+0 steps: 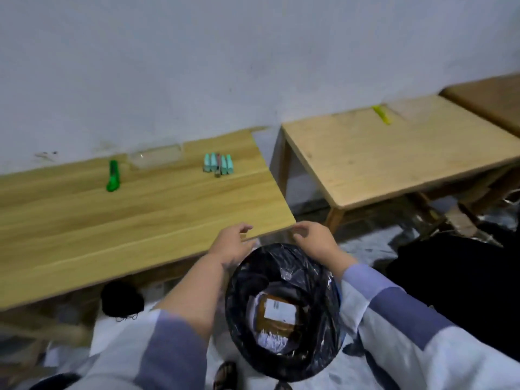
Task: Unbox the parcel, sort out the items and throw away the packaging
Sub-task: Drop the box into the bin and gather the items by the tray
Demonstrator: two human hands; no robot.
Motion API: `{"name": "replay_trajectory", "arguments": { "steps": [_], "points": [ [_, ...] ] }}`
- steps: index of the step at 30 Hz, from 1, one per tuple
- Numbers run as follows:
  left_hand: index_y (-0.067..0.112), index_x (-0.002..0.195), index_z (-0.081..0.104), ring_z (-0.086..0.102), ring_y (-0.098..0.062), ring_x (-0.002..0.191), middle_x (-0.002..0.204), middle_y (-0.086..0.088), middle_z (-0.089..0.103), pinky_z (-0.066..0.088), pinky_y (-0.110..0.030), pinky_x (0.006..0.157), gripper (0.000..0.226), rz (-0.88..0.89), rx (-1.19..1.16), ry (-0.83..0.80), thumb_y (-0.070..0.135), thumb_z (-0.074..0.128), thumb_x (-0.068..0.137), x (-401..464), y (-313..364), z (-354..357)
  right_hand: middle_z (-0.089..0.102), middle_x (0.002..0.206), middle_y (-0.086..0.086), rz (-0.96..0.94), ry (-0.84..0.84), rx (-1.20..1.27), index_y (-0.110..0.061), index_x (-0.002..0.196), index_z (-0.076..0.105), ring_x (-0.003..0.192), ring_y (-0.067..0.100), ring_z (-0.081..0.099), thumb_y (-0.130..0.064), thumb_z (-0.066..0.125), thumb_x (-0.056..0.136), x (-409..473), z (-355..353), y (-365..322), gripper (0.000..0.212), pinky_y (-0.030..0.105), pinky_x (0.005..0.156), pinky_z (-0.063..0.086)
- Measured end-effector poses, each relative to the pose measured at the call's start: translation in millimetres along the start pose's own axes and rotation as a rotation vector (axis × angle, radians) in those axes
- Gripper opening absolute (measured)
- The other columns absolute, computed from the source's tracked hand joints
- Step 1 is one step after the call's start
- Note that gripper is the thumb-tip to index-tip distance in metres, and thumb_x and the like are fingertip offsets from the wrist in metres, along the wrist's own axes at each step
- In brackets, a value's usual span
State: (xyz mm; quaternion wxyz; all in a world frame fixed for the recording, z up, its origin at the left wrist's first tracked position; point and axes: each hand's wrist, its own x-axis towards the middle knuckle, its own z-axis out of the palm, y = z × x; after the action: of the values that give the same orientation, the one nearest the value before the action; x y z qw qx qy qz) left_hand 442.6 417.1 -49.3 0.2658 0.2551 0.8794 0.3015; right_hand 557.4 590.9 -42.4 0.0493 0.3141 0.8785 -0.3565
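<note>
Black plastic lines the bin (284, 308), and the brown parcel box (278, 313) with its white label lies flat at the bottom, so the packaging appears already discarded. Left hand (230, 246) and right hand (315, 243) hover above the far rim, beside the desk (140, 220) corner; fingers of both are loosely curled and apart, pinching nothing. Sorted items (219, 164), a row of teal pieces, lie near the far edge of the desk, with a green cutter (113, 175) well apart to their left. Judgement: disposal is nearly complete. Recommended practice: confirm no wrapping is left out, check that the liner sits over the rim, then withdraw both hands without dragging the liner.
</note>
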Motion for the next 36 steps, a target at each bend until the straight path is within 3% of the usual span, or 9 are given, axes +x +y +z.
{"name": "replay_trajectory", "arguments": {
  "steps": [2, 6, 9, 15, 18, 21, 32, 36],
  "points": [
    [0.015, 0.130, 0.054, 0.054, -0.019, 0.121, 0.133, -0.004, 0.057, 0.038, -0.024, 0.096, 0.045, -0.009, 0.013, 0.058, 0.024, 0.064, 0.088, -3.6, -2.8, -22.8, 0.065, 0.122, 0.008, -0.037, 0.007, 0.014, -0.019, 0.122, 0.061, 0.108, 0.022, 0.061, -0.025, 0.055, 0.090, 5.8, -4.8, -22.4, 0.033, 0.030, 0.091, 0.044],
    [0.014, 0.129, 0.055, 0.051, -0.020, 0.124, 0.133, -0.006, 0.057, 0.036, -0.024, 0.099, 0.043, -0.020, 0.027, 0.177, 0.023, 0.064, 0.088, 0.5, -24.4, -71.1, 0.059, 0.132, 0.005, -0.110, 0.015, 0.012, -0.019, 0.124, 0.059, 0.124, 0.023, 0.052, -0.029, 0.054, 0.092, 25.7, -0.9, -70.4, 0.034, 0.032, 0.097, 0.043],
    [0.015, 0.129, 0.055, 0.049, -0.020, 0.126, 0.135, -0.005, 0.056, 0.036, -0.025, 0.100, 0.043, -0.043, 0.029, 0.220, 0.024, 0.064, 0.088, 13.8, -48.7, -104.1, 0.063, 0.126, 0.006, -0.118, 0.009, -0.003, -0.020, 0.126, 0.058, 0.115, 0.024, 0.058, -0.030, 0.053, 0.093, 45.6, 9.9, -104.2, 0.035, 0.033, 0.091, 0.046],
    [0.018, 0.127, 0.057, 0.051, -0.023, 0.123, 0.135, -0.008, 0.055, 0.037, -0.025, 0.098, 0.042, -0.067, 0.052, 0.263, 0.026, 0.066, 0.086, 60.8, -107.3, -168.9, 0.061, 0.128, 0.009, -0.033, 0.013, 0.008, -0.019, 0.129, 0.055, 0.115, 0.027, 0.058, -0.033, 0.057, 0.091, 103.4, 49.1, -167.1, 0.041, 0.033, 0.093, 0.045],
    [0.021, 0.126, 0.057, 0.050, -0.025, 0.124, 0.136, -0.008, 0.053, 0.037, -0.028, 0.100, 0.042, -0.073, 0.039, 0.274, 0.027, 0.066, 0.086, 89.8, -137.3, -206.1, 0.063, 0.123, 0.012, 0.037, 0.046, 0.026, -0.019, 0.131, 0.053, 0.105, 0.031, 0.063, -0.037, 0.060, 0.087, 138.4, 69.8, -193.5, 0.047, 0.036, 0.089, 0.048],
    [0.018, 0.128, 0.054, 0.049, -0.026, 0.124, 0.137, -0.009, 0.050, 0.035, -0.030, 0.103, 0.044, -0.066, 0.035, 0.300, 0.026, 0.065, 0.086, 115.4, -163.3, -237.9, 0.053, 0.130, 0.016, 0.110, 0.125, -0.012, -0.017, 0.134, 0.048, 0.114, 0.035, 0.056, -0.039, 0.061, 0.086, 170.2, 86.3, -211.2, 0.055, 0.038, 0.095, 0.044],
    [0.011, 0.146, 0.028, 0.032, -0.026, 0.137, 0.152, -0.009, 0.030, 0.029, -0.033, 0.109, 0.078, -0.149, -0.055, 0.470, 0.035, 0.068, 0.084, 201.4, -207.5, -270.0, 0.037, 0.137, 0.013, 0.302, 0.230, -0.051, -0.023, 0.143, 0.028, 0.122, 0.038, 0.036, -0.058, 0.060, 0.078, 241.4, 120.8, -230.2, 0.080, 0.046, 0.099, 0.037],
    [0.011, 0.150, 0.017, 0.025, -0.025, 0.142, 0.155, -0.009, 0.024, 0.027, -0.036, 0.111, 0.094, -0.199, -0.062, 0.469, 0.048, 0.068, 0.080, 222.0, -215.3, -266.1, 0.041, 0.130, 0.013, 0.339, 0.273, -0.103, -0.029, 0.138, 0.033, 0.118, 0.037, 0.037, -0.063, 0.057, 0.076, 259.4, 128.1, -237.1, 0.074, 0.047, 0.093, 0.041]
  ]
}}
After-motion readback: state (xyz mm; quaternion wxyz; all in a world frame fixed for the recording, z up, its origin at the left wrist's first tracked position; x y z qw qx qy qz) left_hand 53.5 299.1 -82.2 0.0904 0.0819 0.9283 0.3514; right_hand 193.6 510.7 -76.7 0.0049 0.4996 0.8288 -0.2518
